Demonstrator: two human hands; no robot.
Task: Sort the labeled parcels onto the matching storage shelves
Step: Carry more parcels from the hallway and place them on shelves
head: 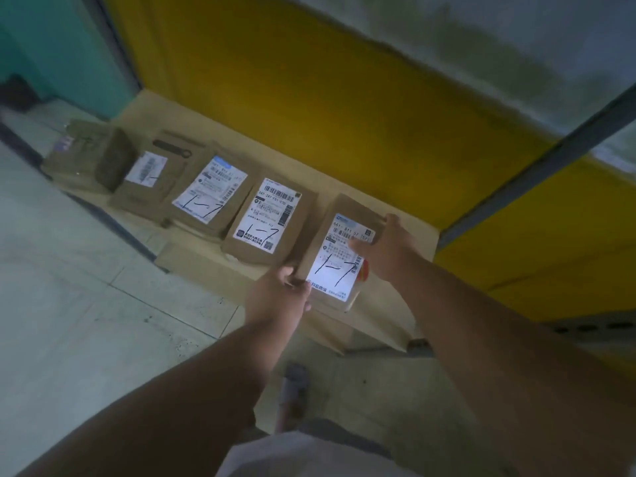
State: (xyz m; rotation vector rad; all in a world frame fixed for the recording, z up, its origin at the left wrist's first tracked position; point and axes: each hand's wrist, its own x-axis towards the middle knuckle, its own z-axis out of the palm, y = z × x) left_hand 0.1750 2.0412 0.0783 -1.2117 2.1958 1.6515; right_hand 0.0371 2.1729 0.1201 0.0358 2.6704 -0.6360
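Cardboard-lined shelf (406, 304) low against yellow wall (309, 98); pale tiled floor (69, 304).

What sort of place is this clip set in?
Probably a parcel depot or storeroom: cardboard parcels with barcode labels marked "1-7" sit in a row on a low shelf, and both hands are setting another parcel there.

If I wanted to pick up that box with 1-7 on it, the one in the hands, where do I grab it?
Probably by its two short ends, from above, as the left hand and right hand do. The held parcel is flat, and a neighbouring parcel crowds its left side.
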